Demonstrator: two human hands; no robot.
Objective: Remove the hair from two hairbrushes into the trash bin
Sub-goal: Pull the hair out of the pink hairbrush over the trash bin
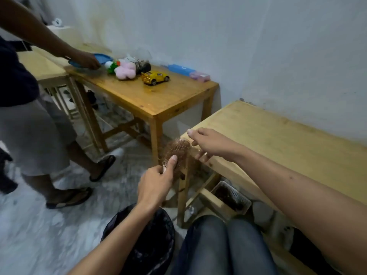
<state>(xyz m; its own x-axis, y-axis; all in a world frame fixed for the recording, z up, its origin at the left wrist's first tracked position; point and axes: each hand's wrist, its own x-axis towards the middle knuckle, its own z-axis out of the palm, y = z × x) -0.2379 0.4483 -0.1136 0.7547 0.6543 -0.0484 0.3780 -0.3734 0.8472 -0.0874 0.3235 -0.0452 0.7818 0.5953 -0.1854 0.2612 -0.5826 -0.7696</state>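
Note:
My left hand grips a hairbrush by its handle, thumb pressed up along it. The brush head faces me, its bristles matted with brownish hair. My right hand hovers just right of the brush head, above the corner of the pale wooden table, its fingers loosely curled and holding nothing that I can make out. A trash bin lined with a black bag stands on the floor below my left forearm, beside my knees.
Another person stands at the left, one hand on a blue object on a darker wooden table that carries plush toys, a yellow toy car and small boxes. A white slotted basket sits under my table.

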